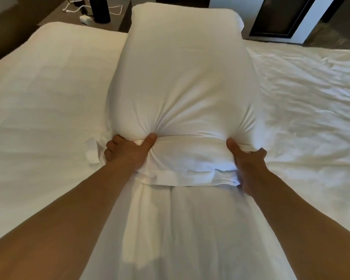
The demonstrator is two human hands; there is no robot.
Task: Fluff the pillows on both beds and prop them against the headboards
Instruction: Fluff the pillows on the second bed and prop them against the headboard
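A large white pillow [182,77] stretches lengthwise away from me over the white bed. My left hand [127,150] grips its near left corner, thumb pressed into the fabric. At the near right corner my right hand [249,164] does the same. The cloth bunches and puckers at both grips. The pillowcase's open flap [190,178] hangs at the near end, and more white fabric trails from it toward me. No headboard shows clearly.
A smooth white bed surface [49,87] lies to the left and a wrinkled white sheet [311,98] to the right. A dark nightstand [75,19] with a white cable and charger stands at the far left. A dark-framed panel [281,17] is at the far right.
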